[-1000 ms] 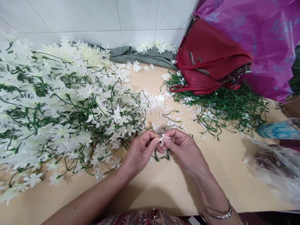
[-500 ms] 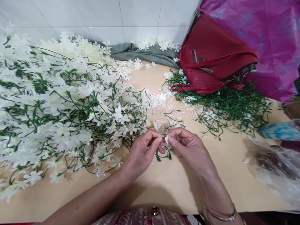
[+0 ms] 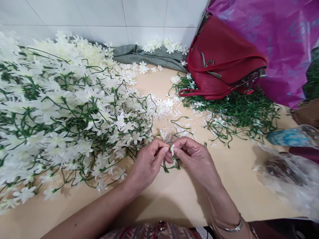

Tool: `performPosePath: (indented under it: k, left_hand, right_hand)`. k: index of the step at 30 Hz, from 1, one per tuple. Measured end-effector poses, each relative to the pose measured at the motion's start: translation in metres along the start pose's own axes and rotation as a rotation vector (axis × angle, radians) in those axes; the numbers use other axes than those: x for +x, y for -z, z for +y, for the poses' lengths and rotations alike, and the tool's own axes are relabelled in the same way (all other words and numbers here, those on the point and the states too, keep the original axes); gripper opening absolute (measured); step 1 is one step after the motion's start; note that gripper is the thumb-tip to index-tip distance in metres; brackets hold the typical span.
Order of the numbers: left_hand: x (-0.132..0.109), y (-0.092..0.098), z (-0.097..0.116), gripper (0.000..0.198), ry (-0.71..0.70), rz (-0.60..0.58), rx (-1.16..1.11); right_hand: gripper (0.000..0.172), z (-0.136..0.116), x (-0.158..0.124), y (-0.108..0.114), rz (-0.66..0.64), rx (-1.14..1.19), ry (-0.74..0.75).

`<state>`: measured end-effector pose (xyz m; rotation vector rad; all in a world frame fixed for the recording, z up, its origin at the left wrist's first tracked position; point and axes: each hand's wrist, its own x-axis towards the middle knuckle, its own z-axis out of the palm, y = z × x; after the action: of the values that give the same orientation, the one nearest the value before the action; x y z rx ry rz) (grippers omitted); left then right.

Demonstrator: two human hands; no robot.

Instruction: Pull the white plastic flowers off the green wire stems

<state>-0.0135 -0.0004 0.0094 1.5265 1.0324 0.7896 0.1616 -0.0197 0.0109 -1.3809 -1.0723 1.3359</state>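
Close together over the table's front part, my two hands meet at a small white artificial flower (image 3: 172,149). My left hand (image 3: 149,160) is closed in a pinch on a green stem (image 3: 166,167), whose tips hang below the fingers. From the other side, my right hand (image 3: 193,157) pinches the white flower between thumb and forefinger. The fingers partly hide where flower and stem meet. Just beyond the hands lie loose white stamen pieces (image 3: 165,134) and a single green stem.
A big heap of white flowers on green stems (image 3: 57,116) fills the left. Bare green stems (image 3: 249,114) lie by a red handbag (image 3: 224,49) at right. Near them are a purple plastic bag (image 3: 281,39), a blue-patterned bottle (image 3: 286,136) and a clear plastic bag (image 3: 294,186). Grey cloth (image 3: 149,56) lines the wall.
The view has shifted slightly, moving everything a little to the left. Between my fingers the white flower now shows its petals more open. Both hands keep their pinch.
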Motion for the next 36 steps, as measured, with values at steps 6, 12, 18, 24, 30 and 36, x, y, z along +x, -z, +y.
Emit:
performPosePath:
  k: [6,12,18,24,30,36]
  left_hand:
    - [0.001,0.0,-0.001,0.02,-0.02,0.013,-0.01]
    - [0.0,-0.002,0.002,0.022,0.004,0.016,-0.141]
    - [0.001,-0.001,0.013,0.03,0.001,0.128,-0.393]
    - [-0.003,-0.004,0.022,0.014,-0.132,0.256,-0.522]
    - [-0.006,0.0,0.022,0.017,-0.237,0.281,-0.45]
    - [-0.007,0.001,0.02,0.022,-0.246,0.378,-0.343]
  right_hand:
    - [0.016,0.001,0.001,-0.007,0.026,0.048,0.041]
    - [0.015,-0.004,-0.003,-0.004,0.023,0.077,0.045]
    - [0.018,-0.028,-0.01,0.025,0.237,-0.061,0.139]
    - [0.011,-0.041,0.011,0.061,0.31,-0.511,0.261]
    - [0.019,-0.033,0.041,0.058,0.245,-0.903,0.293]
    - [0.027,-0.021,0.049,0.054,0.242,-0.971,0.358]
